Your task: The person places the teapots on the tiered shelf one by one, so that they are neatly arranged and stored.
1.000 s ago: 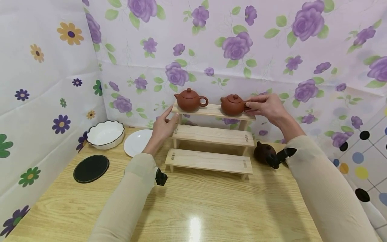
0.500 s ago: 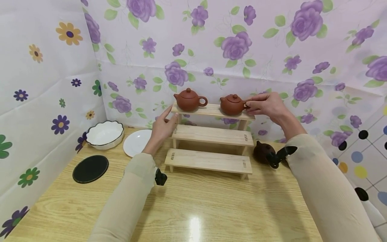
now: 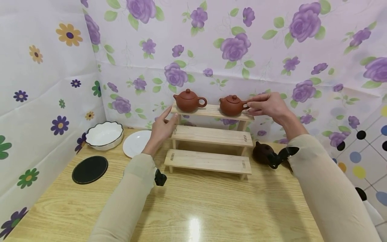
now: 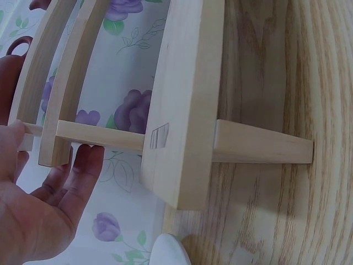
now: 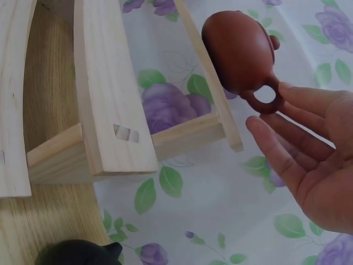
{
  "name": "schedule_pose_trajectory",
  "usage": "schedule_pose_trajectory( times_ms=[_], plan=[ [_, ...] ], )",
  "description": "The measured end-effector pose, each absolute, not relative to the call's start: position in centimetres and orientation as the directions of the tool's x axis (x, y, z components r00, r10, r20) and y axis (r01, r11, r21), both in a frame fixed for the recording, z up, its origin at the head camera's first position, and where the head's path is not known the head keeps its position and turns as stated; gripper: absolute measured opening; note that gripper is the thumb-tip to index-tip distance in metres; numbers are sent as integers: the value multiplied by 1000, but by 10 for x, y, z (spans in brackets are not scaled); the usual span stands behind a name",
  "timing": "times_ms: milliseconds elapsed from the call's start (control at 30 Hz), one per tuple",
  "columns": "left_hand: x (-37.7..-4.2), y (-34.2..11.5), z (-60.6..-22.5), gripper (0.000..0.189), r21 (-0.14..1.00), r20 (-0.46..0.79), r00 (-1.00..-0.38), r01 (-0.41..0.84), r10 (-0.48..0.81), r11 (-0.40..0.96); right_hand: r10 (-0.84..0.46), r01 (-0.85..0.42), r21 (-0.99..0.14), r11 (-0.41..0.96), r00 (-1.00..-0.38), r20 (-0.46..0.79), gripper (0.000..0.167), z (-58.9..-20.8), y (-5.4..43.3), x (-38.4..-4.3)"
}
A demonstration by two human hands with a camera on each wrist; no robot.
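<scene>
A three-tier wooden display stand (image 3: 208,160) bears two reddish-brown clay teapots on its top tier. The left teapot (image 3: 188,101) has its spout toward the left, and no hand is on it. My right hand (image 3: 270,106) is at the loop handle of the right teapot (image 3: 232,106), pinching it between thumb and fingers. In the right wrist view, this teapot (image 5: 237,52) sits near the end of the top tier. My left hand (image 3: 162,127) holds the left end of the stand, thumb in front and other fingers behind the side rail (image 4: 102,134).
A dark brown teapot (image 3: 262,153) stands on the table (image 3: 193,205) right of the stand, partly hidden by the wrist camera. At left are a white scalloped bowl (image 3: 105,134), a white plate (image 3: 136,144) and a black round mat (image 3: 90,169). Flowered cloth (image 3: 208,40) hangs close behind.
The head view has drifted slightly. A little more of the right teapot's handle loop shows at my right fingertips. My left hand stays on the stand.
</scene>
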State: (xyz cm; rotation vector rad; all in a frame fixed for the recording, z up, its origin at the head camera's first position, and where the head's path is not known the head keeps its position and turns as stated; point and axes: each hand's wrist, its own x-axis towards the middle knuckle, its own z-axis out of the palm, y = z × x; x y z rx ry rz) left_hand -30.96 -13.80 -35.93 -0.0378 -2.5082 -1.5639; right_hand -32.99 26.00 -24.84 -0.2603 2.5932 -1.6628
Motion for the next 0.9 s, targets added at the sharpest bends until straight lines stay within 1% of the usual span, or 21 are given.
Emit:
schedule_pose_trajectory(
  times_ms=[133,267,533,633,767,900],
  plan=[
    [-310,-138,-360,59,887,171,-983,123,-71,445,-137,-110,-900,422,-989,57,52,-245,266,-325],
    [-311,-138,-360,59,887,174,-982,126,-69,444,-107,-136,-889,436,-989,99,55,-242,274,-317],
    [-309,-142,-355,59,878,172,-982,120,-72,464,-47,-152,-864,480,-988,148,55,-243,292,-301],
    [-308,-144,-354,59,881,163,-985,116,-64,459,-23,-151,-867,475,-987,160,51,-244,299,-296],
    [-308,-146,-352,62,888,137,-990,110,-30,448,5,-153,-868,473,-984,176,40,-244,307,-286],
    [-307,-149,-355,65,909,107,-994,92,-14,408,26,-150,-862,484,-982,186,35,-247,315,-274]
  ],
)
